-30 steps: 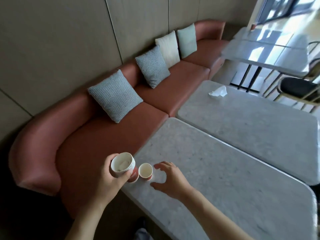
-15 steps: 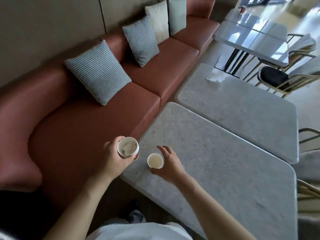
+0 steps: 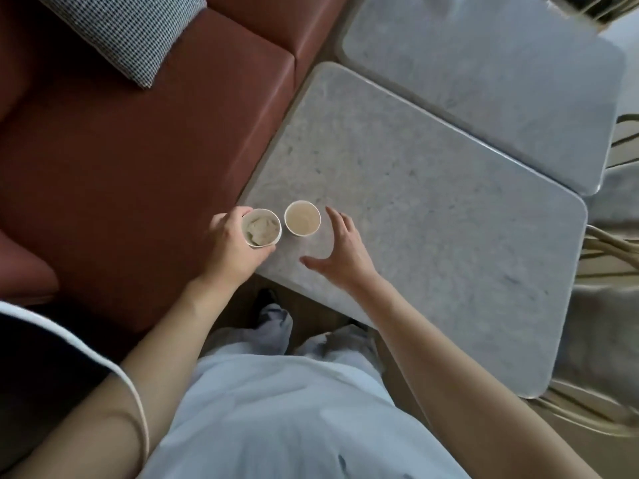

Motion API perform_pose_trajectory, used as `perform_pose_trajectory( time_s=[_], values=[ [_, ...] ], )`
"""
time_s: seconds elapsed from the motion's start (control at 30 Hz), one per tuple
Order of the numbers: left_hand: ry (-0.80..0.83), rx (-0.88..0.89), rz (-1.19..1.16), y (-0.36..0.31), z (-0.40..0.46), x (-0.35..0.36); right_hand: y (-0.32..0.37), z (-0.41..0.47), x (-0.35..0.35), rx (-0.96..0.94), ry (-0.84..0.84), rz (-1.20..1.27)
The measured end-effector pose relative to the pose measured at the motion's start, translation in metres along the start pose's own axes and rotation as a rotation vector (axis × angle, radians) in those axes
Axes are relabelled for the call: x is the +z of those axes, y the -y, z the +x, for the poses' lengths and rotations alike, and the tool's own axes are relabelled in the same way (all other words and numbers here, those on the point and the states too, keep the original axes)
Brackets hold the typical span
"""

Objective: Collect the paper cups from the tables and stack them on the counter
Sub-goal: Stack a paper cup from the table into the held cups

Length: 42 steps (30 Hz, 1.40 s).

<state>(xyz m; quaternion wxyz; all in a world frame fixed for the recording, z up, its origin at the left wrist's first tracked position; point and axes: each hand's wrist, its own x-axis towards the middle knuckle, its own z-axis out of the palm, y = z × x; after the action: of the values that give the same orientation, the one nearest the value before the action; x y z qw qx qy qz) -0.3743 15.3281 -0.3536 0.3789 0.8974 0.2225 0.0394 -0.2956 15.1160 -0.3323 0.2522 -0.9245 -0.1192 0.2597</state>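
Over the table (image 3: 432, 209) corner, left hand (image 3: 230, 250) grips a paper cup (image 3: 261, 228); right hand (image 3: 340, 250) spread.

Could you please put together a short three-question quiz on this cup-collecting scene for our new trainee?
1. True or false: the left hand grips a paper cup with something crumpled inside.
2. Where is the second cup? A) on the sofa B) on the near table, beside the held cup C) in the right hand
3. Fill in: the right hand is ____, fingers spread, touching no cup.

Key
1. True.
2. B.
3. Open.
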Motion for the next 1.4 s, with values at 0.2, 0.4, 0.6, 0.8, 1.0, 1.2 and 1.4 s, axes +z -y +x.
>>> perform_pose_trajectory(
  time_s=[0.2,0.4,0.6,0.8,1.0,1.2,1.4],
  values=[
    [0.056,0.014,0.031,0.003,-0.005,0.006,0.004,0.014,0.009,0.019,0.017,0.034],
    [0.109,0.093,0.126,0.005,0.007,-0.005,0.024,0.045,0.017,0.0,0.042,-0.036],
    [0.158,0.124,0.146,0.004,0.012,-0.009,0.029,0.052,0.023,-0.04,0.046,-0.104],
    [0.174,0.098,0.149,0.003,0.013,0.003,0.008,0.039,0.007,-0.05,0.031,-0.067],
    [0.222,0.082,0.15,-0.028,0.005,0.035,-0.051,0.0,-0.024,0.004,-0.001,-0.115],
    [0.281,0.103,0.144,-0.081,-0.021,0.079,-0.119,-0.049,-0.053,0.05,-0.046,-0.144],
    [0.38,0.143,0.169,-0.136,-0.054,0.127,-0.192,-0.095,-0.08,0.101,-0.104,-0.114]
  ],
)
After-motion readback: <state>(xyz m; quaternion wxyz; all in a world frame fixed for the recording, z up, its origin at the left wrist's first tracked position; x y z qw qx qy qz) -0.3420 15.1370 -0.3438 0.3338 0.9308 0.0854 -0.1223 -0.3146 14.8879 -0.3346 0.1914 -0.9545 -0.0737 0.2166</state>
